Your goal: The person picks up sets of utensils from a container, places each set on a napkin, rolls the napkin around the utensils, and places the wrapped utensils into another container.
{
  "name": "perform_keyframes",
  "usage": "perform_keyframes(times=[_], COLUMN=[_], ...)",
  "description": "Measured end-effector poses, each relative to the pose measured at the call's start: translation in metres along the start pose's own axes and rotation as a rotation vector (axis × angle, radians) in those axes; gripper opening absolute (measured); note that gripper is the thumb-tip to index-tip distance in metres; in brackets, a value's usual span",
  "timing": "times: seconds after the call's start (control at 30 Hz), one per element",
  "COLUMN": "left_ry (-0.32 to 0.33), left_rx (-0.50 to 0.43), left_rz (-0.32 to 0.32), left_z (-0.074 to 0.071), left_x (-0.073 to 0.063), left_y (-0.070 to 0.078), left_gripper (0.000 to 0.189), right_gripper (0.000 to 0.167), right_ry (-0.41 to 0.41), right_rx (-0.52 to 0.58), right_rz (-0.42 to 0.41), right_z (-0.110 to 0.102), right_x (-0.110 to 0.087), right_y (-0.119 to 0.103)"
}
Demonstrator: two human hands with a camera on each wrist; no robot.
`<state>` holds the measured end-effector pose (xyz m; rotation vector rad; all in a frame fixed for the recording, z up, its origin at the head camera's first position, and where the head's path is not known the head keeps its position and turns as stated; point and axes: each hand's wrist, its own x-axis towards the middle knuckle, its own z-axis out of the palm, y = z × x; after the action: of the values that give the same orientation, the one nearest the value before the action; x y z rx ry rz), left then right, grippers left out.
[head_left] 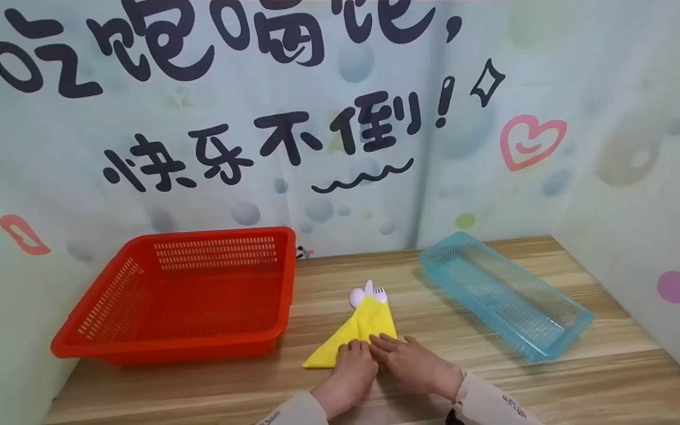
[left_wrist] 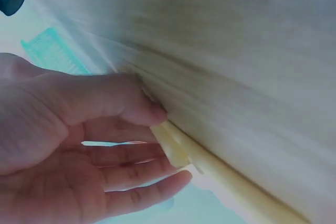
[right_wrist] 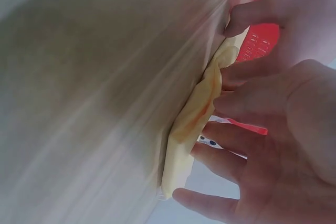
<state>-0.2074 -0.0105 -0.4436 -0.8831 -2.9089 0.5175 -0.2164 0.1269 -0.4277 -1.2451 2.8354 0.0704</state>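
A yellow napkin (head_left: 369, 324) lies on the table, its left corner drawn out to a point. From its top stick out the heads of a pale pink spoon (head_left: 357, 297), knife (head_left: 369, 288) and fork (head_left: 380, 294); their handles are hidden inside. My left hand (head_left: 354, 372) pinches the near edge of the napkin, thumb low and fingers bent over a fold (left_wrist: 172, 149). Beside it, my right hand (head_left: 414, 361) rests its fairly straight, spread fingers on the napkin's near right part. In the right wrist view, those fingertips touch the bunched napkin (right_wrist: 191, 116).
A large red basket (head_left: 284, 283) stands on the left of the wooden table (head_left: 611, 378). To the right sits a long blue translucent basket (head_left: 493, 307), set at a slant. A printed curtain (head_left: 375, 206) hangs behind the table.
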Motion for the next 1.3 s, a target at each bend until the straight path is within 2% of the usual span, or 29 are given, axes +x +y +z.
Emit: perform_keyframes(times=[0.2, 0.33, 0.47, 0.6, 0.7, 0.77, 0.9, 1.0, 1.1, 1.2, 1.3], left_ry=[0.087, 0.111, 0.125, 0.223, 0.265, 0.262, 0.307, 0.325, 0.275, 0.238, 0.263], left_rx=[0.063, 0.04, 0.035, 0.127, 0.181, 0.208, 0.25, 0.273, 0.287, 0.325, 0.388], left_rz=[0.006, 0.002, 0.022, 0.044, 0.083, 0.126, 0.212, 0.258, 0.298, 0.337, 0.36], left_z=[0.006, 0.011, 0.015, 0.017, 0.018, 0.02, 0.023, 0.021, 0.017, 0.015, 0.017], left_x=[0.003, 0.004, 0.005, 0.003, 0.002, 0.003, 0.004, 0.003, 0.0, -0.001, 0.0], left_y=[-0.003, -0.006, -0.009, -0.013, -0.016, -0.02, -0.027, -0.031, -0.034, -0.035, -0.036], left_gripper=[0.019, 0.023, 0.025, 0.015, 0.013, 0.013, 0.012, 0.01, 0.012, 0.015, 0.015], right_gripper=[0.04, 0.041, 0.04, 0.029, 0.022, 0.02, 0.023, 0.026, 0.023, 0.022, 0.022], right_ry=[-0.006, 0.001, 0.065, 0.169, 0.208, 0.208, 0.188, 0.169, 0.168, 0.173, 0.163], right_rx=[0.015, 0.035, 0.035, 0.024, 0.032, 0.034, 0.05, 0.103, 0.197, 0.336, 0.483], right_rz=[0.009, 0.013, 0.001, -0.031, -0.043, -0.045, -0.056, -0.041, -0.019, -0.011, -0.001], right_z=[0.003, 0.005, 0.007, 0.008, 0.008, 0.008, 0.008, 0.008, 0.008, 0.007, 0.007], right_x=[0.001, 0.001, -0.001, -0.002, 0.0, 0.001, 0.002, 0.005, 0.008, 0.013, 0.02], right_y=[0.0, 0.001, 0.0, -0.002, -0.002, -0.001, 0.003, 0.005, 0.007, 0.011, 0.016])
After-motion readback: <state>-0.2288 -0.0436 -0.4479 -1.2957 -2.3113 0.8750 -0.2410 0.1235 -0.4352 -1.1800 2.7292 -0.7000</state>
